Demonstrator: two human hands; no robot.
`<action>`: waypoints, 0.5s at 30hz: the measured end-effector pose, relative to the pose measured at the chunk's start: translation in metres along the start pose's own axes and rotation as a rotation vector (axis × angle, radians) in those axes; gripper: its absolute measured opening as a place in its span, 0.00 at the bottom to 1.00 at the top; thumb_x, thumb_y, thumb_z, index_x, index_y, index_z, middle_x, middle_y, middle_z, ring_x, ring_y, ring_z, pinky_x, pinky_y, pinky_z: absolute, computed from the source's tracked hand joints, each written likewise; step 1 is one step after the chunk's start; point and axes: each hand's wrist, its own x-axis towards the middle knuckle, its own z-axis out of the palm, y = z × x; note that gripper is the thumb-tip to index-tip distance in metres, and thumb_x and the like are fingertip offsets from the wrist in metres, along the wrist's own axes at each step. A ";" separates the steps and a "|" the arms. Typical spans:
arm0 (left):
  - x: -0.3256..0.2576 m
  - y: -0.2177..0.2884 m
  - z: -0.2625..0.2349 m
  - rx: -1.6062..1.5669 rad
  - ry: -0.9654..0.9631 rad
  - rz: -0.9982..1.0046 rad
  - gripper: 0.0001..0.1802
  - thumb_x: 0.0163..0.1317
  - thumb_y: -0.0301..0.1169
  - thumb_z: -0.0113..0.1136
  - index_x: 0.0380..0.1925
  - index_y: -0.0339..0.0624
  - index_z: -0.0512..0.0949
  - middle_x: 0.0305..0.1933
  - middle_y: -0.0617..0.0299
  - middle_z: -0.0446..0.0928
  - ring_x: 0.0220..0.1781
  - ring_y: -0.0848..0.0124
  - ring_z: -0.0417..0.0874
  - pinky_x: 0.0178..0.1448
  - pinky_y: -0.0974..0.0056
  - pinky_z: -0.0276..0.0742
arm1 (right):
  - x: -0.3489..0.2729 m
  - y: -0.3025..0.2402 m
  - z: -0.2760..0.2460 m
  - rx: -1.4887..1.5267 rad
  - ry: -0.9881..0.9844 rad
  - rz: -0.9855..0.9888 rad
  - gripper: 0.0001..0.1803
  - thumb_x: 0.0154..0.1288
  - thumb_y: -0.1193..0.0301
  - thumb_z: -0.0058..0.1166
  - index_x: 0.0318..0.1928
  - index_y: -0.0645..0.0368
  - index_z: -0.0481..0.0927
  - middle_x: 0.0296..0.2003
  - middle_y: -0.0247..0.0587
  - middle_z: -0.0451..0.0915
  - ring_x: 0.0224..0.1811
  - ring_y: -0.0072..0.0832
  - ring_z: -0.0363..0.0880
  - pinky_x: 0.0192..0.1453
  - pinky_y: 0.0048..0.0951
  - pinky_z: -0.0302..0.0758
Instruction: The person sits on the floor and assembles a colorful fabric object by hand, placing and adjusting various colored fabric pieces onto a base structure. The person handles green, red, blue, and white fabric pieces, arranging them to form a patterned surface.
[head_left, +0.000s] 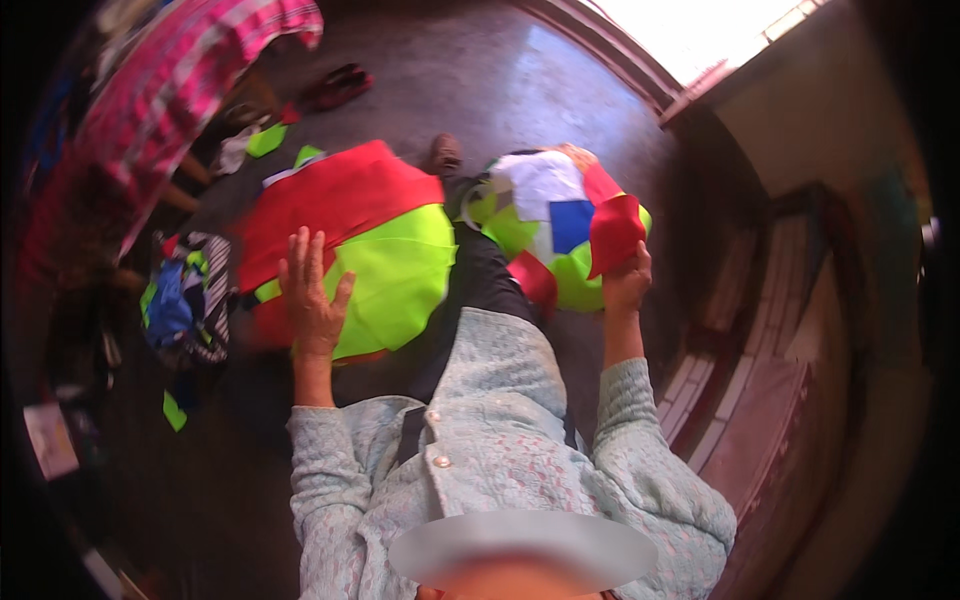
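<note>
In front of me on the left lies a rounded spread of cloth pieces, with red cloth [340, 200] at the far side and lime-green cloth [400, 280] nearer. My left hand [318, 300] is over its left part, fingers stretched and apart, holding nothing; whether it touches the cloth I cannot tell. My right hand [628, 282] grips a red cloth piece [617, 232] by its near edge, above the right-hand heap. That heap of cloth pieces [530, 235] shows white, blue, lime green and red; what lies under it is mostly hidden.
Left of the cloths sits a bundle of blue, green and striped fabric [185, 300]. A pink checked cloth [170, 110] hangs at the far left. Dark shoes [338, 88] and green scraps [267, 140] lie on the floor. Stacked pale slats [740, 340] stand right.
</note>
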 end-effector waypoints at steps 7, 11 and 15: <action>-0.052 -0.033 -0.032 -0.352 0.374 -0.337 0.25 0.67 0.38 0.57 0.61 0.38 0.71 0.67 0.49 0.69 0.71 0.54 0.66 0.72 0.53 0.58 | -0.048 0.029 0.115 0.339 -0.561 0.399 0.20 0.73 0.61 0.41 0.57 0.59 0.75 0.57 0.41 0.79 0.60 0.37 0.75 0.66 0.43 0.68; -0.070 -0.054 -0.038 -0.916 0.575 -0.743 0.26 0.73 0.44 0.48 0.60 0.34 0.71 0.64 0.53 0.72 0.68 0.64 0.69 0.72 0.61 0.60 | -0.047 0.078 0.155 0.002 -0.697 0.183 0.15 0.73 0.65 0.45 0.52 0.60 0.77 0.54 0.42 0.80 0.57 0.35 0.77 0.61 0.39 0.71; -0.077 -0.068 -0.024 -1.340 0.652 -0.933 0.35 0.71 0.54 0.45 0.63 0.34 0.68 0.66 0.51 0.69 0.68 0.61 0.69 0.72 0.60 0.59 | -0.104 0.102 0.244 -0.599 -0.799 -0.358 0.16 0.67 0.70 0.49 0.54 0.58 0.78 0.55 0.45 0.79 0.58 0.36 0.76 0.60 0.37 0.71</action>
